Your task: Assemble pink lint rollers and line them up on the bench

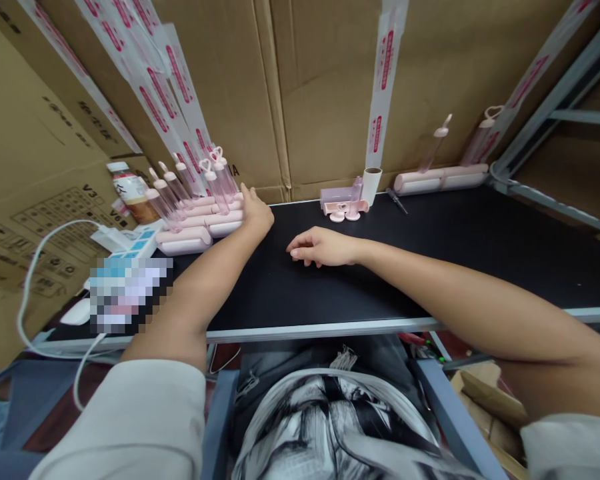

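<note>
My left hand (257,212) reaches to the right end of a cluster of pale pink, rounded bar-shaped pieces (185,240) at the back left of the black table. It touches or is very close to the end pieces; its fingertips are partly hidden, so I cannot tell whether it grips one. Clear tubes with pink caps and loops (215,183) stand up from these bars. My right hand (323,247) hovers over or rests on the table's middle, fingers loosely bent, thumb apart, nothing visible in them. Behind it lie small pink parts (347,210) and a lilac translucent piece (336,196).
A white cardboard tube (371,185) and a thin dark tool (397,201) are at the back. More pink bars (440,180) with tubes lie back right. To the left are a bottle (133,193), a power strip (140,241) and white cables. Cardboard walls the rear; a metal rack (555,153) stands right.
</note>
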Demonstrator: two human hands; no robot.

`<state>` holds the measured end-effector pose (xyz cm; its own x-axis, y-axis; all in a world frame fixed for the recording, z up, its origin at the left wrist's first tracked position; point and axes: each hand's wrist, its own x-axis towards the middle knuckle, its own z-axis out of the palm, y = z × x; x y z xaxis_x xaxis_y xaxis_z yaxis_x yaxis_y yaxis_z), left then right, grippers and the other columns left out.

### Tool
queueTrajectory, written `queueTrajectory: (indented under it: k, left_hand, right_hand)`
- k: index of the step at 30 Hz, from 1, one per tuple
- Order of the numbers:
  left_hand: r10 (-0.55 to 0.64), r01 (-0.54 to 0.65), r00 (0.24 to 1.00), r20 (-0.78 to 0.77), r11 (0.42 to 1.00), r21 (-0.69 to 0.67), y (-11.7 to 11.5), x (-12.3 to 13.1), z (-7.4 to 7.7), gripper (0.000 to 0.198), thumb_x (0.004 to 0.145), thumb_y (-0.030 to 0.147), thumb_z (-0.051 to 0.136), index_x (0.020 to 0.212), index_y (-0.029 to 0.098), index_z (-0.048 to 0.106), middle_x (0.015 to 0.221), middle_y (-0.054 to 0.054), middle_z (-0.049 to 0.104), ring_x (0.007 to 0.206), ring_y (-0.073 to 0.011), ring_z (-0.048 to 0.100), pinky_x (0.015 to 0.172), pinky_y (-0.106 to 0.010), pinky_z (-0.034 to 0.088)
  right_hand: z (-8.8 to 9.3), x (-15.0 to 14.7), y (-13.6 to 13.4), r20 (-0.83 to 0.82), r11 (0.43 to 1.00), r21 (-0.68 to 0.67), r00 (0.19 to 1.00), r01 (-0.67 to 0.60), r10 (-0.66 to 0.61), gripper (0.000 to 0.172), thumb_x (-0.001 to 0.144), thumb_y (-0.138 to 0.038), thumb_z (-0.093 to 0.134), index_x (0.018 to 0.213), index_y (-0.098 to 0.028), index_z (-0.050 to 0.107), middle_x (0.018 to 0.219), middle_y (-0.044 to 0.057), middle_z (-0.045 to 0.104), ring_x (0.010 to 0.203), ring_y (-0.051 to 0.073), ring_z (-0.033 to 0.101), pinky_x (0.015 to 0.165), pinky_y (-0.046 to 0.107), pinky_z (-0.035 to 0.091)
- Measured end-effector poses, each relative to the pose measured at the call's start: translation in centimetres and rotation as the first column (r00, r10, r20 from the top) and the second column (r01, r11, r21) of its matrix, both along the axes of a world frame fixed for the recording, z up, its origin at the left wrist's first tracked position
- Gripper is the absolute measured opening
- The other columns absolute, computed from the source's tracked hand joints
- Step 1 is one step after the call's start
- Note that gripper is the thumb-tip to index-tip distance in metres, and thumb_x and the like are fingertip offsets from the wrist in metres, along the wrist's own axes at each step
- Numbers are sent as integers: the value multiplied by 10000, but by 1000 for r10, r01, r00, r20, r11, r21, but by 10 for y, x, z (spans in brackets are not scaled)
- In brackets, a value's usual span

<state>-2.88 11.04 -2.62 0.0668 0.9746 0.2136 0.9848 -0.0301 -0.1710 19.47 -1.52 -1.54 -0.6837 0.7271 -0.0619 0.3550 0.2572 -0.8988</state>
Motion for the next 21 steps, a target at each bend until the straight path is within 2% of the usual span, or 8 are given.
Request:
queueTrajectory:
  k: [5,9,14,17,18,19,21]
  left_hand:
    - [-10,10,999,-39,1000,1,-3,-5,0,571,1003,388,546,1503,186,735,1594,-206,647,1710,-441,244,1305,-700,-230]
    - [-37,39,996,-83,999,24,-7,-9,1,535,1023,342,515,1487,201,743,1579,-180,667,1698,-419,286,1317,-710,-185]
    - [-38,43,957,-287,999,10,-27,-7,11,563,1038,163,384,1494,103,710,1593,-221,647,1691,-380,322,1353,-673,-75]
    - [-172,205,942,-289,975,89,-58,1,23,549,1038,172,374,1462,114,718,1602,-201,633,1643,-390,381,1356,-668,79]
    - [-215,255,938,-272,959,121,-71,3,29,524,1037,200,392,1418,96,736,1532,-225,672,1585,-405,450,1341,-663,156]
    - [-240,278,942,-236,949,146,-85,5,36,500,1042,234,402,1358,83,759,1432,-243,717,1469,-406,558,1302,-635,264]
    - [-207,232,968,-144,956,182,-111,2,54,499,1045,273,393,1284,68,781,1346,-270,735,1325,-421,646,1116,-565,465]
  right_hand:
    - [-1,0,0,1,1000,2,1000,-3,3,143,989,-201,717,1085,-138,803,965,53,791,693,99,676,493,156,526]
    - [-3,0,1,1,1000,3,1000,-2,2,151,981,-205,730,1093,-140,806,974,59,799,696,106,684,500,168,535]
    - [-2,1,0,18,1000,10,1000,-9,9,169,1008,-202,692,1119,-130,798,987,62,788,704,103,678,500,164,529]
    - [-1,1,-1,29,1000,5,1000,-2,2,177,1012,-200,688,1132,-129,798,992,66,787,709,106,676,506,170,532]
    - [-1,0,-1,32,1000,7,999,-2,2,178,1013,-202,689,1132,-130,800,994,68,787,713,108,677,508,172,533]
    - [-1,0,-1,33,1000,10,999,-5,5,179,1014,-204,689,1132,-131,801,998,70,787,718,111,678,510,173,533]
    - [0,0,-1,41,1000,18,999,-12,12,187,1021,-207,683,1144,-129,801,1011,75,786,729,114,680,512,174,534]
